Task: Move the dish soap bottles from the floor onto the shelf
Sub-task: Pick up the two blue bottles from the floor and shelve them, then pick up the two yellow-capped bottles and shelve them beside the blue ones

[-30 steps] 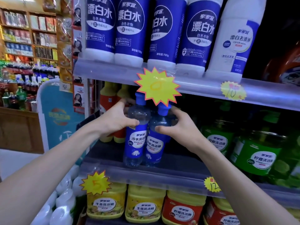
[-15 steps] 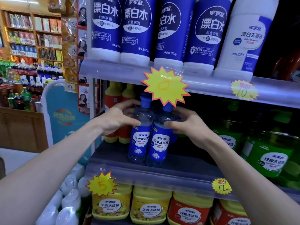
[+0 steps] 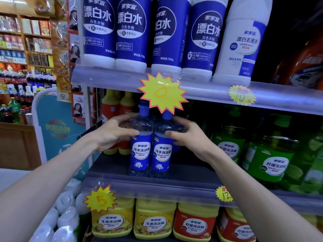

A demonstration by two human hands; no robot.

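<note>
Two clear dish soap bottles with blue caps and blue labels stand upright side by side on the middle shelf (image 3: 183, 173). My left hand (image 3: 113, 133) grips the left dish soap bottle (image 3: 140, 151) at its shoulder. My right hand (image 3: 187, 135) grips the right dish soap bottle (image 3: 161, 154) the same way. Both bases rest on the shelf board near its front edge. A yellow star price tag (image 3: 162, 93) hangs over the two caps and hides part of them.
Red and yellow bottles (image 3: 115, 119) stand behind my left hand. Green jugs (image 3: 267, 159) fill the shelf to the right. Large blue bleach bottles (image 3: 132, 32) line the shelf above. Yellow and red jars (image 3: 153, 222) sit below. White bottles (image 3: 66, 219) lie at lower left.
Both bottles have gone from leaning left to standing upright and parallel on the shelf. My hands keep their grip at the bottles' shoulders.
</note>
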